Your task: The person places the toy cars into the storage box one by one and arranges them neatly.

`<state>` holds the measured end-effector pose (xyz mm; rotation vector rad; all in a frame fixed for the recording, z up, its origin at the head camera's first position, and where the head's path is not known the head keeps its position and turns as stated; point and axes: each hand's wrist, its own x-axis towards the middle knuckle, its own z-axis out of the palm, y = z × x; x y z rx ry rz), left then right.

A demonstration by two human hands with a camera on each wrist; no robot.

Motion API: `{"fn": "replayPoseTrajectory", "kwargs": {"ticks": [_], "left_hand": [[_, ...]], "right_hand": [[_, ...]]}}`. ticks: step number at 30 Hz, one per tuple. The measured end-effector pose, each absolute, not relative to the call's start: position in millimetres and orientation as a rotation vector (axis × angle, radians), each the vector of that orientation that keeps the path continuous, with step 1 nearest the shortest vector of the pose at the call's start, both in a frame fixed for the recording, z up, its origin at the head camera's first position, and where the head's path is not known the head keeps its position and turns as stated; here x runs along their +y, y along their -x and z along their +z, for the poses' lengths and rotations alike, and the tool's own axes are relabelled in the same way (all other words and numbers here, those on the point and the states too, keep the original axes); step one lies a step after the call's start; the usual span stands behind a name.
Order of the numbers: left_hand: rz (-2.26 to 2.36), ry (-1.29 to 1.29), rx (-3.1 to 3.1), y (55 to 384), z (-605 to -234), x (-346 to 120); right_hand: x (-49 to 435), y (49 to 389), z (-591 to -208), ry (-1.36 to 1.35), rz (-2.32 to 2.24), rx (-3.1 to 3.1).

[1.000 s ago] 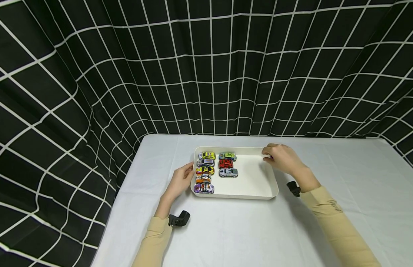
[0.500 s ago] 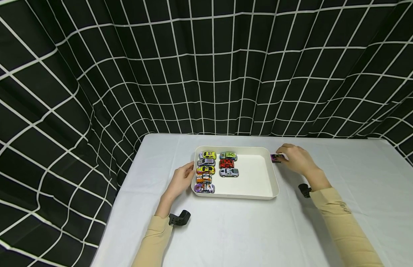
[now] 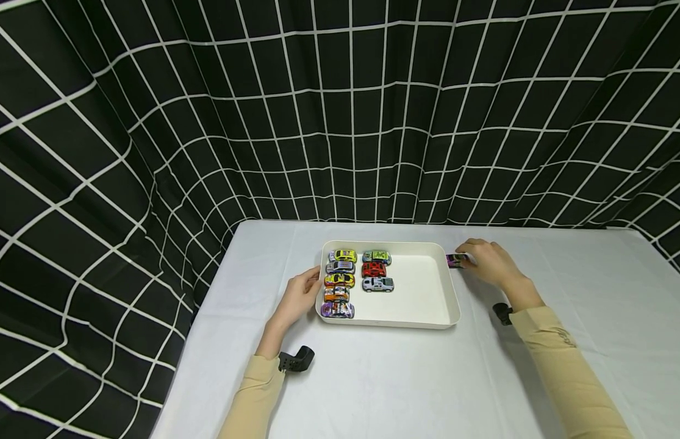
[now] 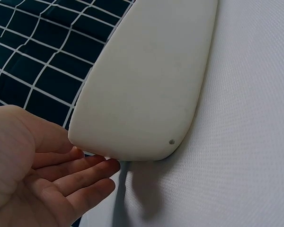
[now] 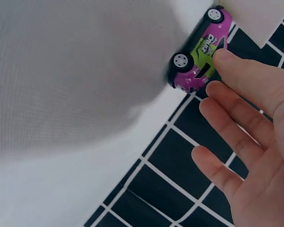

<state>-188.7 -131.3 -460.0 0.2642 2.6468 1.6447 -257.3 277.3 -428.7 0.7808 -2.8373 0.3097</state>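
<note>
A white tray [image 3: 422, 299] holds several toy cars in two columns at its left side. My left hand [image 3: 298, 297] touches the tray's left wall; in the left wrist view its fingers [image 4: 92, 175] lie loosely extended against the tray's corner. Just outside the tray's right rim, a purple, green and black toy car [image 3: 455, 261] is on the white table. My right hand [image 3: 488, 262] pinches this car at its right end. In the right wrist view the thumb [image 5: 236, 66] lies on the side of the toy car [image 5: 206, 54]; one finger is hidden.
Yellow [image 3: 345, 255], red [image 3: 374, 269] and silver [image 3: 378, 284] toy cars are among those in the tray. The white-covered table [image 3: 372, 384] extends around it. Behind hangs a black curtain [image 3: 367, 110] with white grid lines.
My right hand has moved right from over the tray's far right corner to the purple toy car, now more exposed. During the last half second almost nothing moved. The left hand stays on the tray.
</note>
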Motion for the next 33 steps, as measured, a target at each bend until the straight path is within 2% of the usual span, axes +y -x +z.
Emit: {"fn": "replayPoseTrajectory", "kwargs": {"ticks": [33], "left_hand": [[1.668,-0.251,2.632,188.2,-459.6,-130.1]], "right_hand": [[276.4,259.0,-435.2,-0.748,0.348,-2.816]]}}
